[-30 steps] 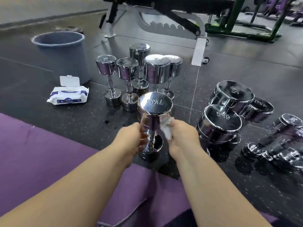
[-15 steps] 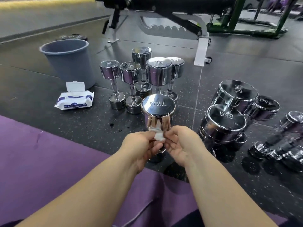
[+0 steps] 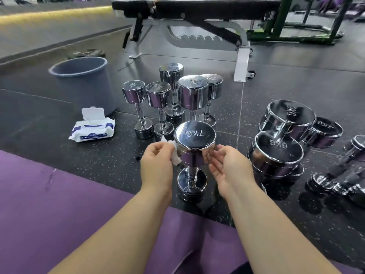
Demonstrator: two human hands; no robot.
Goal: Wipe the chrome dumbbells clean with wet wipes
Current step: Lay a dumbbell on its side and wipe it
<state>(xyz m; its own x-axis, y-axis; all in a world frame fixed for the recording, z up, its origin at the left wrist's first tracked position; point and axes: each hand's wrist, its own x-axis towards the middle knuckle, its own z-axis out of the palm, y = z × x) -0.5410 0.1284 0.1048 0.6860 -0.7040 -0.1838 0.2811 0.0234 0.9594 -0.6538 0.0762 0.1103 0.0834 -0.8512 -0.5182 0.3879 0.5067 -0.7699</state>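
The 7 kg dumbbell [image 3: 194, 138] stands on end on the dark floor [image 3: 94, 161], just past the purple mat [image 3: 59, 204]. The person's left hand [image 3: 158, 165] pinches a crumpled white wipe [image 3: 175, 158] against the left side of its top head. The right hand [image 3: 231, 169] holds nothing, its fingers loose by the head's right side. A pack of wipes [image 3: 92, 130] lies near a grey bin [image 3: 85, 86].

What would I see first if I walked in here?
The shiny 7KG dumbbell stands upright in the middle. The left hand holds a white wipe against its top end, the right hand open beside it. Five more chrome dumbbells stand behind; bigger ones are on the right.
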